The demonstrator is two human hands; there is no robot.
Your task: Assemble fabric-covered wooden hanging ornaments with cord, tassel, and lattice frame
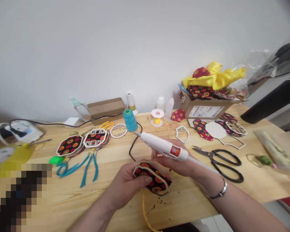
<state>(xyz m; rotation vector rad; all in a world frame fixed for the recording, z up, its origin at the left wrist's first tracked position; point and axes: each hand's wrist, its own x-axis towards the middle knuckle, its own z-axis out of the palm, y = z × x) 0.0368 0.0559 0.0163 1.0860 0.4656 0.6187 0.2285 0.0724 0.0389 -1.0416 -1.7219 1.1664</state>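
Observation:
Near the table's front edge, my left hand [125, 185] is closed on a dark floral fabric piece [157, 183] with a pale frame edge, the thumb lying across its face. A yellow cord [144, 209] hangs from that piece. My right hand [178, 166] is wrapped around a white hot glue gun [159, 144], whose nozzle points up and left toward a teal thread cone [130, 121]. A pale glue stick [203, 165] juts from the gun's back end. Some right fingers are hidden behind the fabric piece, so I cannot tell whether they touch it.
Black-handled scissors [210, 155] lie right of my hands. Two stacks of framed floral pieces [70, 145] with teal tassels lie left. Behind stand a cardboard box [203, 109] of fabric and a spool [157, 116] of yellow thread. A black cable [132, 146] runs across the table.

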